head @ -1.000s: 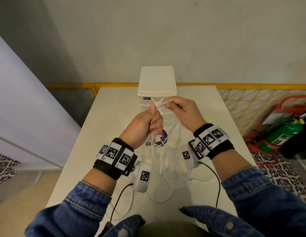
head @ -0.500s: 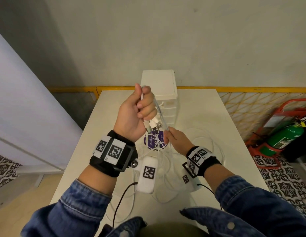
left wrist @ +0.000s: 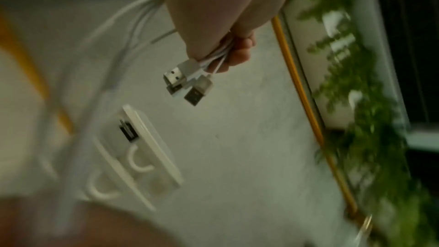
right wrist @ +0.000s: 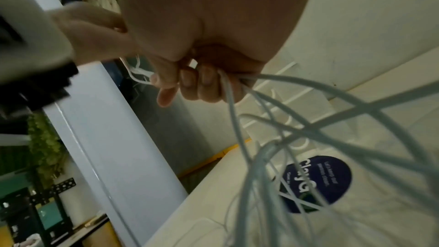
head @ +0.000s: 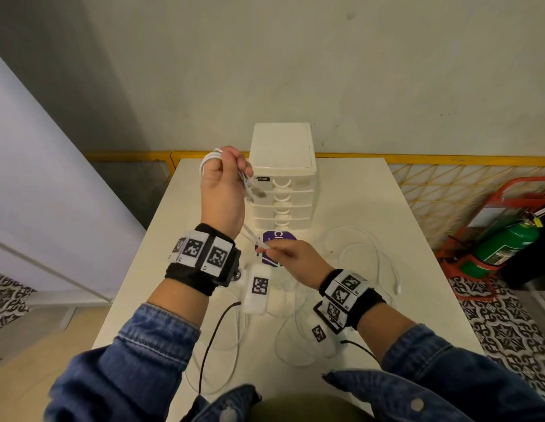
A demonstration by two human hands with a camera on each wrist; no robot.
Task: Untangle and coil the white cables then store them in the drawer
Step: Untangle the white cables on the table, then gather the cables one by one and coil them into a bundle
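Nearest the person, loose loops of the white cables (head: 291, 345) lie slack across the front of the desk (head: 371, 193), under and between both denim-sleeved forearms, and one more strand curls on the desk surface out at about 3 o'clock from the hands. Just beyond those loops the right hand (head: 295, 258) hovers low over the desk, its grip closed on several strands: in the right wrist view the curled fingers (right wrist: 190, 85) pinch the cables where they fan out downward toward a round purple sticker (head: 276, 245) that lies flat on the desk. From that pinch the strands run up and away toward 11 o'clock to the left hand (head: 224, 190), which is raised well above the desk with its grip clenched round a bundle of the cables; a few turns loop over the top of the fist, and the USB plugs (left wrist: 186, 80) hang out below the fingers, clear in the left wrist view. Behind the left hand, at 12 o'clock, a small white drawer unit (head: 282, 175) stands upright on the far part of the desk, near the wall, its stacked drawers all pushed in. Off at 3 o'clock, on the floor beside the desk, a green fire extinguisher (head: 505, 248) leans in a red stand.
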